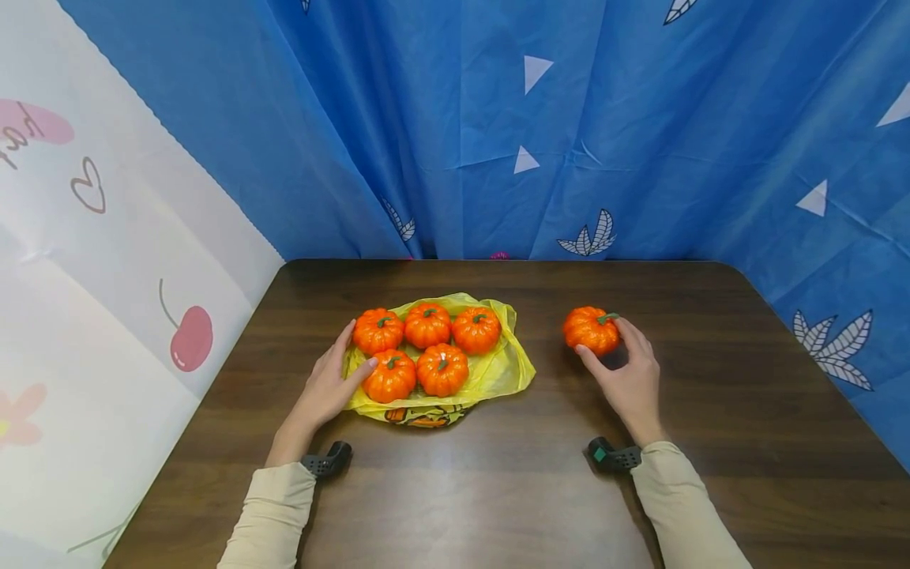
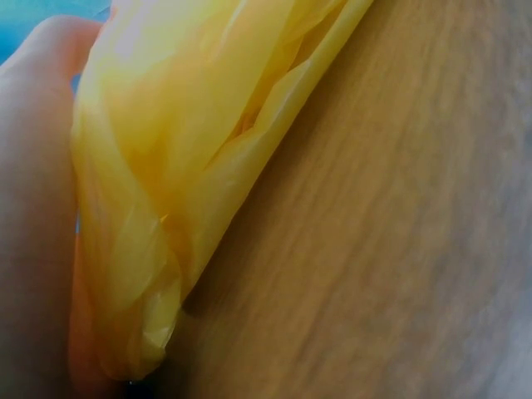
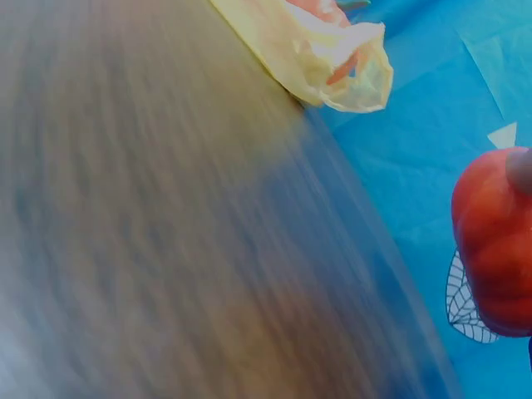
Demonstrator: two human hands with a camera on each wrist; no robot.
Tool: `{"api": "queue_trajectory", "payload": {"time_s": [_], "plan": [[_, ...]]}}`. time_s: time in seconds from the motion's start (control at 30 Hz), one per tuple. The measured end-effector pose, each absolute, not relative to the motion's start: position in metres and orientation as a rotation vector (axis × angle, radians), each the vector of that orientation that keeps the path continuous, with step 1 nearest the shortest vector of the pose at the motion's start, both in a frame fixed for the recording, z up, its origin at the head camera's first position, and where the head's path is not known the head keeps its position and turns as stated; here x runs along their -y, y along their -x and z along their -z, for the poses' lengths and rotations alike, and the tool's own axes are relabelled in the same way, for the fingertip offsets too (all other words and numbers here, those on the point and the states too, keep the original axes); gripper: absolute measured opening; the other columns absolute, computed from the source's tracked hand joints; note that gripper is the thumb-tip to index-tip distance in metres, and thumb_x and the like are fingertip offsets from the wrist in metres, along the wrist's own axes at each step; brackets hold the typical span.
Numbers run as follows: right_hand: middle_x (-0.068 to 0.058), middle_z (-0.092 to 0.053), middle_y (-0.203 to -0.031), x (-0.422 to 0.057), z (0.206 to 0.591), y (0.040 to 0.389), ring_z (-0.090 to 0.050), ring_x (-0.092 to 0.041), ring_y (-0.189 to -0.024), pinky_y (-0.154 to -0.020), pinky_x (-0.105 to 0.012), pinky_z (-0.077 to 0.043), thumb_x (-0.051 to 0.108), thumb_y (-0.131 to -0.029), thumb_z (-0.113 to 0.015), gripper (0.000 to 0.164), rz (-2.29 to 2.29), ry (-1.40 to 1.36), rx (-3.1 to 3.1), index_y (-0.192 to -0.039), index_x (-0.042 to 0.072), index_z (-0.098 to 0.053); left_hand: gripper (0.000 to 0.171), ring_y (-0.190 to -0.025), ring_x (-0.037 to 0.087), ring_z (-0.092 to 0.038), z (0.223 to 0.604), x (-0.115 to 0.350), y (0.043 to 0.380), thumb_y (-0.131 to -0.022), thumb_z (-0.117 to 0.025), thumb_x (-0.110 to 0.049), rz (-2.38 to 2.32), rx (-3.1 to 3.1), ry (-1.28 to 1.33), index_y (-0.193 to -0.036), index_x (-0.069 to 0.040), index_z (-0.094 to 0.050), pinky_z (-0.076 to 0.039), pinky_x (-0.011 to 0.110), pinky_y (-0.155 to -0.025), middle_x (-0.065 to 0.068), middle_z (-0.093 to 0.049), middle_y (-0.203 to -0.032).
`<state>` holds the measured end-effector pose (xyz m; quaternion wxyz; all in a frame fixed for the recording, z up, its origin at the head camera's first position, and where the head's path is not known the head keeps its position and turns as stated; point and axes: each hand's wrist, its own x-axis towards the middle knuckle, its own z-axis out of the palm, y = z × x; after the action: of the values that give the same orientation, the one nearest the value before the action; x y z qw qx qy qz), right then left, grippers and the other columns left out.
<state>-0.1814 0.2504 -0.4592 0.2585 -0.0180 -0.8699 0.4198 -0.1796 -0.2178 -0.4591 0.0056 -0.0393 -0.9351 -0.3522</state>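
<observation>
Toward the right of the table, my right hand [image 1: 629, 381] holds a small orange pumpkin [image 1: 592, 330] with a green stem, thumb and fingers round its near and right sides. In the right wrist view this pumpkin [image 3: 495, 245] shows at the right edge, with only a fingertip visible on it. My left hand [image 1: 329, 389] rests at the left side of a yellow plastic bag [image 1: 498, 371]. Its thumb and fingers are spread, the thumb touching the front-left pumpkin [image 1: 389, 376]. The left wrist view shows the crinkled bag side [image 2: 183, 150] against the thumb; the other fingers are hidden there.
Several more orange pumpkins, among them one at the back right [image 1: 476, 330], sit in two rows on the spread bag. The dark wooden table [image 1: 455, 490] backs onto a blue curtain [image 1: 490, 118]. A white printed sheet [image 1: 128, 237] hangs at the left.
</observation>
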Motion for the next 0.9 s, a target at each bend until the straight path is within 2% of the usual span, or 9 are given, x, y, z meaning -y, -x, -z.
{"api": "queue_trajectory", "payload": {"time_s": [0.53,0.9], "plan": [[-0.024,-0.042,-0.159,-0.2580,0.4624,0.1833,-0.040,-0.047,-0.144,-0.118,-0.066,-0.032,0.037,-0.091,-0.080,0.080,-1.159,0.136,2.528,-0.154,0.001,-0.044,0.088,-0.149,0.055,-0.025,0.4595,0.2182,0.1799,-0.100,-0.052,-0.062,1.101,2.929,0.126,-0.167,-0.025,-0.009,-0.021,0.080,-0.113,0.021,-0.023,-0.169],[-0.026,-0.042,-0.158,-0.2559,0.4639,0.1851,-0.039,-0.048,-0.145,-0.118,-0.066,-0.032,0.039,-0.091,-0.079,0.083,-1.129,0.110,2.585,-0.154,0.000,-0.042,0.089,-0.149,0.056,-0.022,0.4580,0.2179,0.1795,-0.100,-0.051,-0.064,1.097,2.952,0.106,-0.167,-0.028,-0.006,-0.019,0.082,-0.112,0.022,-0.022,-0.169]]}}
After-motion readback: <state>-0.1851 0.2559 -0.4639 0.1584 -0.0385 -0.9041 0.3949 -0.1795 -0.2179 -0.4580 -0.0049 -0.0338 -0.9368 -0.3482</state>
